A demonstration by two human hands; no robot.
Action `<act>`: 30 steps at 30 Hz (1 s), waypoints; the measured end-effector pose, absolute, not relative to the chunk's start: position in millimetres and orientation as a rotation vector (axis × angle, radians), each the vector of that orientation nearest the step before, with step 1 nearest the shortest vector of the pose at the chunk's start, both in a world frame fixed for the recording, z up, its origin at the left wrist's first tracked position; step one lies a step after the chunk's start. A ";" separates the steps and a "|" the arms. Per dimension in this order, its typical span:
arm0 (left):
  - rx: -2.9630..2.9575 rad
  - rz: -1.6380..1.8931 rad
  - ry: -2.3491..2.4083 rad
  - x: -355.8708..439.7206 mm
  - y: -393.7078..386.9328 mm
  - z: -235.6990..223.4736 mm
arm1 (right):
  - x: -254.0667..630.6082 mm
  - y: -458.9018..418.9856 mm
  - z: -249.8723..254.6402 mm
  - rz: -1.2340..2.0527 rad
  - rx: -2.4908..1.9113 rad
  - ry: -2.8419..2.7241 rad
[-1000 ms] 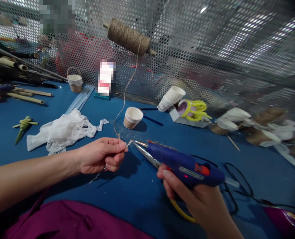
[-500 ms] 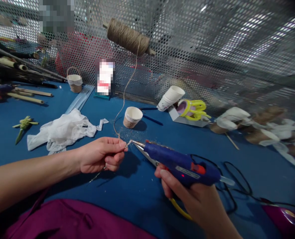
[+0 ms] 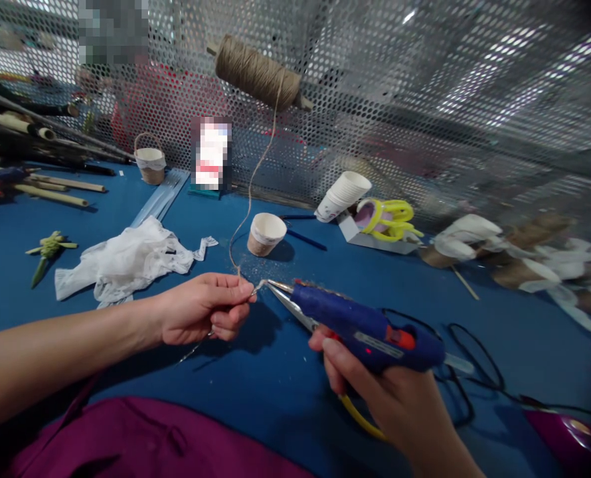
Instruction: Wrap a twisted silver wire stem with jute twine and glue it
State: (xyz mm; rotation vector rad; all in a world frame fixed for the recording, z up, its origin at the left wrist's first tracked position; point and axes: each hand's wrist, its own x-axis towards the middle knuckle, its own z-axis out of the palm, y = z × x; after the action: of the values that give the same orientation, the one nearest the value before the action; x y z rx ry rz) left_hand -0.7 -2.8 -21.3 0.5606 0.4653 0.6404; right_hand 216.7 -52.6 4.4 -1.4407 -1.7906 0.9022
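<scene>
Glue gun (image 3: pixel 345 315) a shade further left

Against a second ago, I see little else shifted: my left grip (image 3: pixel 208 309) pinches twine (image 3: pixel 250 196) above the table (image 3: pixel 285 405); my right grip (image 3: pixel 370 375) wraps the gun, nozzle (image 3: pixel 281 287) at the strand's end.

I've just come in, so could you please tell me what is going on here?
The left hand pinches twine that runs up to a spool. The right hand holds a hot glue gun, its nozzle close to where the left hand pinches; yellow-handled scissors show beneath it. A paper cup stands beyond.
</scene>
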 end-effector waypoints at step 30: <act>1.244 0.880 0.906 -0.5 -3.1 -12.5 | 280.8 47.0 -27.6 0.808 -1.862 -1.360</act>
State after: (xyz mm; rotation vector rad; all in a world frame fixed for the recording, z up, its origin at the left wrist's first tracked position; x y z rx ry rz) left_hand -0.5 -3.1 -12.5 1.2437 0.9055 0.8798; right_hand 280.8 47.0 -27.6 -1.8618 -1.3596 0.8085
